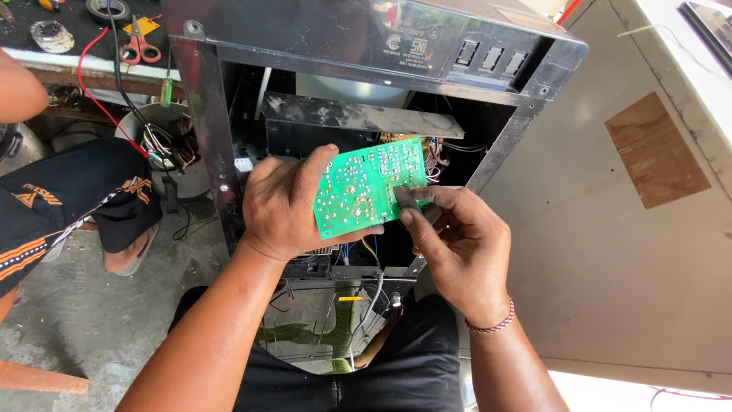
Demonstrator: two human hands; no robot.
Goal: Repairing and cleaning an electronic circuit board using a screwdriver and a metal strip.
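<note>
Holding a green board solder side up, the left hand clamps it by its left edge, thumb across the face and fingers curled behind. The right hand is closed narrow, thumb and forefinger pinching a small dark piece against the board's right edge; what that piece is cannot be told. The board sits in front of the open back of a black metal cabinet, with a bundle of coloured wires running from its upper right corner into the cabinet.

To do this well, the left grip should stay on the bare edge, away from the solder joints, so the board does not flex. The wires look short, so the board is best kept close to the cabinet and not twisted, or a lead could pull loose. The right hand's pinch wants light, steady pressure.

Scissors and a tape roll lie on the worktop at upper left, beside another person's knee.
</note>
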